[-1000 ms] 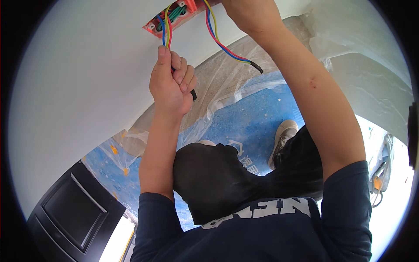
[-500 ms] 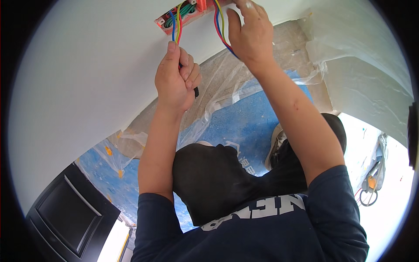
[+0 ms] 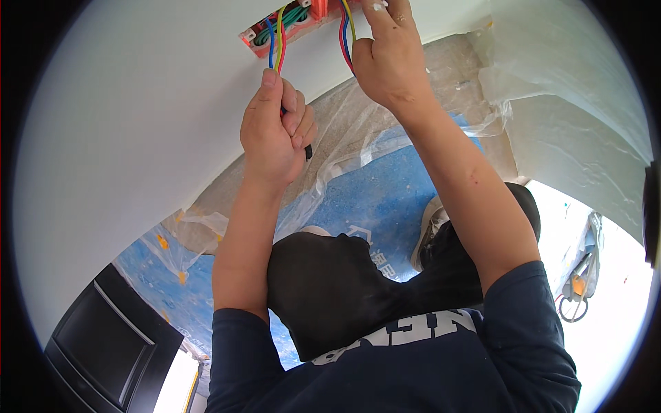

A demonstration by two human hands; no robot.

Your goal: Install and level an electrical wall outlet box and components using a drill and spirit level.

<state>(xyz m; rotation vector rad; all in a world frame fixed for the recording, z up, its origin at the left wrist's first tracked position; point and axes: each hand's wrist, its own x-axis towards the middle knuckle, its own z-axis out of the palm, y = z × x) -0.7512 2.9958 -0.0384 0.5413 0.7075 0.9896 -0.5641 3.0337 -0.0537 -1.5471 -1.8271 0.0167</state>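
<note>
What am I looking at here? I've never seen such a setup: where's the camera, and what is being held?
There's no machine here: these are a person's two bare hands. A wide fisheye camera worn on the person's head looks down at them, so straight edges bend near the rim.

The left hand is closed around a bundle of blue, yellow-green and red wires coming from a red box in the pale wall. A black end sticks out below it. Green wires sit inside the box.

The right hand is up beside a second bundle; its fingertips reach the picture's edge, so I can't tell what it grasps.

Below lies a blue floor covering, with clear plastic sheeting near the wall.
</note>
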